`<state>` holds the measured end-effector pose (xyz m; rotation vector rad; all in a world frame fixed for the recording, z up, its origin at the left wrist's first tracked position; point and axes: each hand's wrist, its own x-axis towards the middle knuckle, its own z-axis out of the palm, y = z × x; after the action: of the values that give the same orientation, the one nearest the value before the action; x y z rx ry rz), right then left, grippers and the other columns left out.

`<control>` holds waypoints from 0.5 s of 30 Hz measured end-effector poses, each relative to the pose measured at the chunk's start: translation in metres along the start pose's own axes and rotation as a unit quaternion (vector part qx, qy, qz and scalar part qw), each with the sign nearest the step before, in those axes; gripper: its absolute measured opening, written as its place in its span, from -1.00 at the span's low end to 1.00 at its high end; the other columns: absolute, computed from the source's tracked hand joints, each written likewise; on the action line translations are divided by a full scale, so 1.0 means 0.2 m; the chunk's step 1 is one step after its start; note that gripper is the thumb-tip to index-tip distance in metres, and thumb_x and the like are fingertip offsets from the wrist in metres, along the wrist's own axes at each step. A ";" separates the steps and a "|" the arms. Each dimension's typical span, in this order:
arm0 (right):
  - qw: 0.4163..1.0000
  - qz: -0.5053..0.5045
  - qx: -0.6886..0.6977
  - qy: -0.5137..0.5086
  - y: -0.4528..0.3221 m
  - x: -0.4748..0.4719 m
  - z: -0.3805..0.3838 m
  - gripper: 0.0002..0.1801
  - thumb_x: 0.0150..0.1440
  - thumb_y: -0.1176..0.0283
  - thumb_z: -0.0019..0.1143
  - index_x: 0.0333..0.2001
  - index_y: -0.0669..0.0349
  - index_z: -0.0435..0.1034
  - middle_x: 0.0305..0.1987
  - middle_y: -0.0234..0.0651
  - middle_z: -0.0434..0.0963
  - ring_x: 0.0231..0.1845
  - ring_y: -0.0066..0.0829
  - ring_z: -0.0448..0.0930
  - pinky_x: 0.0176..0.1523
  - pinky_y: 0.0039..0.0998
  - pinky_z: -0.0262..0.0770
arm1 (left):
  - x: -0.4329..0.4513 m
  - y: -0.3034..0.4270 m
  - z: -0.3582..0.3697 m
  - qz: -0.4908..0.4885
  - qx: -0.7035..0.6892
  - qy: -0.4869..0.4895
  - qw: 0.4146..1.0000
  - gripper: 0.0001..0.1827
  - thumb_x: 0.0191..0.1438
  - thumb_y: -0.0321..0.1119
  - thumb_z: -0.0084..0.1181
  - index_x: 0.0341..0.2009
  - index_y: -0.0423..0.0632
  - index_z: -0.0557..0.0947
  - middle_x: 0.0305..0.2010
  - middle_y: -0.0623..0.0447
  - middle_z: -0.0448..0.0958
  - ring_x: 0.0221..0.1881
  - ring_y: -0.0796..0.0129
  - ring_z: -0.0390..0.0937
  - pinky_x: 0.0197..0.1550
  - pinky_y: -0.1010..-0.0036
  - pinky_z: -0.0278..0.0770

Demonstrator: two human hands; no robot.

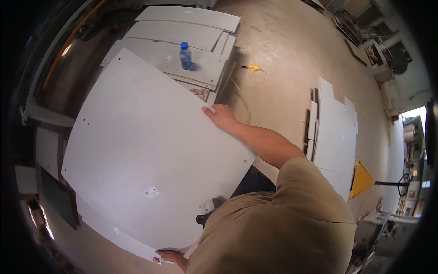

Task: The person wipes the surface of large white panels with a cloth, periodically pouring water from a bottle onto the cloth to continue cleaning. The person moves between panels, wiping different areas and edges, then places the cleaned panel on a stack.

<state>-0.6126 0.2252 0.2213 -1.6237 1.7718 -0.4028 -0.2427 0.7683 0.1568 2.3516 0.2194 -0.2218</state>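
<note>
A large white board panel, with drilled holes and a printed label, lies tilted in front of my body. My right hand grips its far right edge, thumb on the top face and the other fingers curled below. Down at the near left edge, my left hand holds the same panel, its fingers partly hidden. Beneath that edge another white panel shows, bearing labels. A small black object sticks out by my shirt over the panel; what it is I cannot tell.
Ahead, a stack of white panels carries a blue-capped plastic bottle. A yellow air blow gun is on the concrete floor, near a hose. More panels are stacked at right beside a yellow pallet jack. Machine framing stands left.
</note>
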 end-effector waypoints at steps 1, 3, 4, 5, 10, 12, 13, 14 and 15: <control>0.997 -0.028 0.054 0.043 0.04 -0.04 0.00 -0.36 0.24 -0.16 0.06 -0.35 0.31 0.57 -0.27 0.12 0.64 -0.13 0.14 0.64 0.00 -0.03 0.55 | 0.42 -0.33 -0.07 0.172 0.182 0.005 0.968 -0.19 0.43 0.15 -0.32 -0.02 -0.54 0.56 -0.06 -0.46 0.56 -0.16 -0.18 0.51 -0.07 0.04 0.47; 0.990 0.008 0.112 0.084 0.20 -0.25 -0.07 -0.35 0.25 -0.11 0.09 -0.41 0.38 0.52 -0.38 0.11 0.61 -0.24 0.20 0.61 -0.10 0.01 0.53 | 0.42 -0.06 -0.05 0.103 0.127 0.030 0.986 -0.19 0.43 0.15 -0.32 -0.02 -0.54 0.56 -0.05 -0.45 0.56 -0.15 -0.18 0.51 -0.06 0.05 0.48; 0.984 0.036 0.132 0.113 0.35 -0.37 -0.11 -0.35 0.26 -0.11 0.09 -0.43 0.39 0.49 -0.41 0.10 0.60 -0.29 0.18 0.60 -0.15 0.00 0.52 | 0.40 0.09 -0.04 0.114 0.132 0.017 0.985 -0.19 0.43 0.15 -0.32 -0.01 -0.54 0.56 -0.05 -0.45 0.56 -0.15 -0.17 0.51 -0.05 0.05 0.48; 0.977 0.021 0.171 0.127 0.33 -0.39 -0.10 -0.35 0.27 -0.10 0.09 -0.46 0.39 0.47 -0.45 0.09 0.58 -0.34 0.15 0.59 -0.19 -0.01 0.50 | 0.43 0.22 -0.06 0.133 0.107 0.027 0.985 -0.19 0.43 0.15 -0.31 -0.01 -0.54 0.56 -0.05 -0.45 0.56 -0.14 -0.17 0.52 -0.04 0.06 0.48; 0.913 0.206 0.228 0.267 1.15 -1.13 -0.22 -0.34 0.28 -0.09 0.08 -0.50 0.39 0.39 -0.54 0.04 0.50 -0.47 0.00 0.51 -0.30 -0.08 0.41 | 0.25 0.92 0.28 0.298 0.116 -0.131 0.938 -0.20 0.43 0.15 -0.30 0.01 -0.53 0.56 -0.03 -0.45 0.57 -0.12 -0.16 0.53 -0.02 0.08 0.49; 0.881 0.247 0.247 0.319 1.34 -1.34 -0.27 -0.34 0.29 -0.09 0.07 -0.50 0.40 0.37 -0.56 0.03 0.47 -0.50 -0.04 0.48 -0.32 -0.11 0.39 | 0.09 1.16 0.42 0.367 0.102 -0.182 0.907 -0.20 0.43 0.15 -0.30 0.02 -0.53 0.56 -0.02 -0.45 0.57 -0.11 -0.15 0.54 0.00 0.09 0.50; 0.863 0.259 0.264 0.344 1.41 -1.46 -0.30 -0.34 0.29 -0.09 0.06 -0.49 0.40 0.37 -0.57 0.02 0.46 -0.50 -0.06 0.47 -0.33 -0.11 0.38 | 0.00 1.27 0.51 0.400 0.096 -0.218 0.885 -0.20 0.43 0.15 -0.29 0.02 -0.53 0.56 -0.02 -0.45 0.57 -0.10 -0.15 0.54 0.00 0.10 0.50; 0.843 0.273 0.280 0.368 1.48 -1.59 -0.32 -0.34 0.29 -0.09 0.06 -0.48 0.40 0.37 -0.58 0.02 0.45 -0.51 -0.08 0.46 -0.33 -0.12 0.37 | -0.12 1.36 0.59 0.429 0.083 -0.247 0.865 -0.20 0.43 0.15 -0.29 0.02 -0.53 0.56 -0.02 -0.45 0.57 -0.10 -0.15 0.55 0.01 0.10 0.50; 0.816 0.321 0.269 0.398 1.60 -1.82 -0.32 -0.34 0.30 -0.09 0.05 -0.48 0.40 0.37 -0.57 0.01 0.45 -0.51 -0.09 0.46 -0.33 -0.12 0.38 | -0.30 1.39 0.70 0.448 0.096 -0.295 0.838 -0.20 0.43 0.15 -0.29 0.03 -0.53 0.56 -0.01 -0.45 0.57 -0.09 -0.14 0.55 0.01 0.11 0.50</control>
<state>-0.9025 0.6158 0.1625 -0.3776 2.3485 -1.2347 -0.2522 0.4693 0.2588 2.1855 -1.2245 -0.4898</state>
